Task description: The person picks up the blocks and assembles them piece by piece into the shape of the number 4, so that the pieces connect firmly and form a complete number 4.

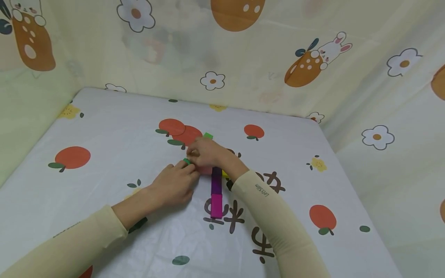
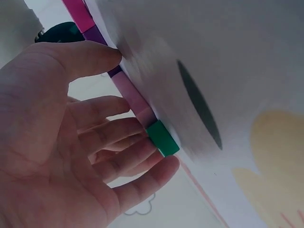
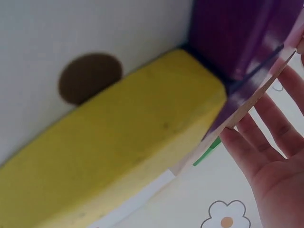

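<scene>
Both hands meet at a row of coloured blocks on the table. My left hand point(image 1: 175, 183) touches a small green block point(image 2: 162, 137) at the row's far left end, its fingers loosely extended. In the left wrist view its thumb lies beside the purple block point(image 2: 95, 35). Just beyond, my right hand point(image 1: 206, 152) reaches over the pink block point(image 1: 204, 170) with its fingertips close to the green block; part of its grasp is hidden. A magenta block point(image 1: 216, 205) continues from the purple one toward me. Against the purple block stands a yellow block point(image 3: 118, 137).
A light green block point(image 1: 208, 135) shows behind my right hand. A dark object point(image 1: 138, 224) is partly hidden under the left forearm. The printed cloth point(image 1: 139, 116) covers the table, and patterned curtains point(image 1: 174, 54) hang behind it and at the sides.
</scene>
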A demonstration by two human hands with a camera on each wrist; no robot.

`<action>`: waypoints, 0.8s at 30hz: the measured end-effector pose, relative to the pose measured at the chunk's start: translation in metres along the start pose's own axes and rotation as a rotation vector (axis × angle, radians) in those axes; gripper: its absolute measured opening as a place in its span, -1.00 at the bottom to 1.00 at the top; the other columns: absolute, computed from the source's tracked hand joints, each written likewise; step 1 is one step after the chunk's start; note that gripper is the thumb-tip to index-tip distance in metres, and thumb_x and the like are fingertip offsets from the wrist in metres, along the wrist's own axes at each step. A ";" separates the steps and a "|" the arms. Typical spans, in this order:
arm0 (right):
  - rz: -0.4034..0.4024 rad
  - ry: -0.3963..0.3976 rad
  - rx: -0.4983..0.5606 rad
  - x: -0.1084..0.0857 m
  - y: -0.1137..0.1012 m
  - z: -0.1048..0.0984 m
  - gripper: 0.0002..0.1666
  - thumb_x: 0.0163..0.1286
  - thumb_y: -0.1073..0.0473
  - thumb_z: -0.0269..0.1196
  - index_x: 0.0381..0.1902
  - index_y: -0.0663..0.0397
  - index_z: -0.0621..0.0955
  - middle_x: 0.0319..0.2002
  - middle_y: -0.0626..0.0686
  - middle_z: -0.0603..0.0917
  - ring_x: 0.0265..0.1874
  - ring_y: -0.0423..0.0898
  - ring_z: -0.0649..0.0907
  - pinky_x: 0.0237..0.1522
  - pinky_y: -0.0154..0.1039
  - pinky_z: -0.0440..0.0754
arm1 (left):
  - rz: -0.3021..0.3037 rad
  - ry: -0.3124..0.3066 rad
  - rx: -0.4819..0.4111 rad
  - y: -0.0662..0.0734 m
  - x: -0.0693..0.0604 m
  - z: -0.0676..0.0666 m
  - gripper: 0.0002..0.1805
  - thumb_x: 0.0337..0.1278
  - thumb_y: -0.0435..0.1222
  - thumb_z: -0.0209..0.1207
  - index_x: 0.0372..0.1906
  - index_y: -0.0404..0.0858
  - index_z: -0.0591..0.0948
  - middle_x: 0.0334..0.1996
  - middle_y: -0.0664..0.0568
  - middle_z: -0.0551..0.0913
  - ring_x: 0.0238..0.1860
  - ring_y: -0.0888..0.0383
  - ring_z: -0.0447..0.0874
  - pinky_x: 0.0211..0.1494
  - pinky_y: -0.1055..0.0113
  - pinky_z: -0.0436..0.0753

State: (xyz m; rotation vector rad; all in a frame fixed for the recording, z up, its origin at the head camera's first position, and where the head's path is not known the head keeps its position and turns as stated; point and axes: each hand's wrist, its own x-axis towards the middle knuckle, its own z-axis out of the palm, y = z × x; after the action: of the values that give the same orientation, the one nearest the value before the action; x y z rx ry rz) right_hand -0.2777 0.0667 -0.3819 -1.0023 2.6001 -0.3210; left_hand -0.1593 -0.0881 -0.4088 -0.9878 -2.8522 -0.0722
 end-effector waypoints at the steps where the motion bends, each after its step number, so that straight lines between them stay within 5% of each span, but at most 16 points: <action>1: -0.004 0.002 -0.007 0.000 0.000 0.000 -0.64 0.42 0.11 0.21 0.10 0.02 0.75 0.19 0.04 0.66 0.24 -0.01 0.59 0.34 -0.09 0.53 | -0.001 -0.001 0.000 0.000 0.000 0.000 -0.68 0.18 -0.14 0.30 -0.04 -0.21 0.65 -0.03 -0.01 0.65 0.04 -0.03 0.55 -0.21 0.10 0.63; 7: 0.013 0.004 -0.014 0.000 0.001 0.001 -0.52 0.29 0.30 0.25 0.18 0.08 0.72 0.21 0.04 0.65 0.21 -0.01 0.60 0.33 -0.10 0.55 | -0.001 -0.003 -0.018 -0.001 0.000 0.000 -0.65 0.17 -0.14 0.31 0.00 -0.21 0.63 0.06 -0.01 0.64 0.05 -0.04 0.56 -0.19 0.07 0.64; 14: 0.014 0.005 -0.026 -0.002 0.000 0.001 -0.54 0.36 0.41 0.21 0.18 0.08 0.72 0.18 0.06 0.68 0.21 0.01 0.62 0.34 -0.08 0.56 | -0.042 -0.040 -0.111 -0.003 -0.001 -0.001 -0.60 0.19 -0.18 0.28 0.10 -0.21 0.59 0.53 -0.28 0.32 0.14 -0.12 0.51 -0.14 0.01 0.64; 24: 0.012 0.010 -0.014 -0.002 0.000 0.001 -0.51 0.33 0.47 0.19 0.16 0.08 0.72 0.23 0.06 0.67 0.29 0.03 0.59 0.39 -0.05 0.52 | -0.058 -0.079 -0.129 -0.004 0.001 -0.001 -0.57 0.21 -0.18 0.26 0.16 -0.20 0.56 0.49 -0.28 0.39 0.24 -0.14 0.44 -0.03 -0.03 0.66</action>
State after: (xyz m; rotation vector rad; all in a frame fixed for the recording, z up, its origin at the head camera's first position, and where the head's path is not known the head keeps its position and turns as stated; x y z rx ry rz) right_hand -0.2758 0.0680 -0.3822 -0.9917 2.6198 -0.3059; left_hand -0.1622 -0.0905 -0.4079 -0.9504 -2.9813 -0.2299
